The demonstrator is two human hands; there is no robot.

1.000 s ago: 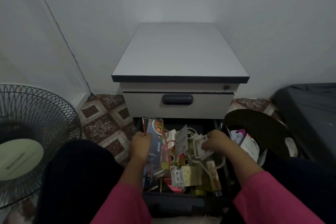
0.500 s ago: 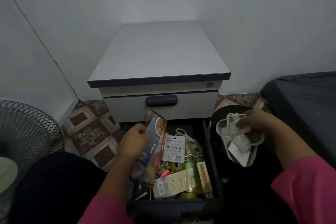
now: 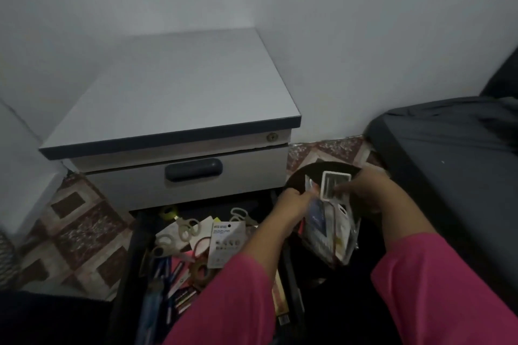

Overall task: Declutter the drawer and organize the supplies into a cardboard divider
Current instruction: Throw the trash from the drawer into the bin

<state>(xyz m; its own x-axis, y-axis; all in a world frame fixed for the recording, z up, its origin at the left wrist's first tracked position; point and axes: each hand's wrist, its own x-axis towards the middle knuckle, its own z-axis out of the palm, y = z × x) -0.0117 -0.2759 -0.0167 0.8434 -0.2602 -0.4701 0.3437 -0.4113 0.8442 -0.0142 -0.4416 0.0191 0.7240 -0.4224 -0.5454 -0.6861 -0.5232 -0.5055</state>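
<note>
**Head view: both hands on packets beside the open drawer**

Head camera, looking down. The bottom drawer (image 3: 145,246) of a grey pedestal cabinet (image 3: 173,98) stands pulled out and holds a loose jumble of supplies: pale-handled scissors (image 3: 186,228) near the back, a white hang-tag card (image 3: 225,241) upright toward the middle, a brown tape roll (image 3: 200,272) in front of it, and pens and small packs along the left side, too dim to identify singly. The upper drawer is closed.

Both hands are to the right of the drawer, over a dark round surface (image 3: 297,179) on the floor. The left hand (image 3: 294,203) has its fingers curled, pinching the top edge of a bundle of plastic-wrapped packets (image 3: 326,232) that hangs below the two hands. The right hand (image 3: 364,193) grips a small white-framed card pack (image 3: 333,185), held upright just above the bundle. Whether that pack touches the bundle cannot be determined.

Both forearms wear pink sleeves (image 3: 238,297). A dark mattress (image 3: 448,154) lies at the right against the wall; patterned floor tiles (image 3: 75,227) show left of the cabinet. No cardboard divider can be identified in this view.
</note>
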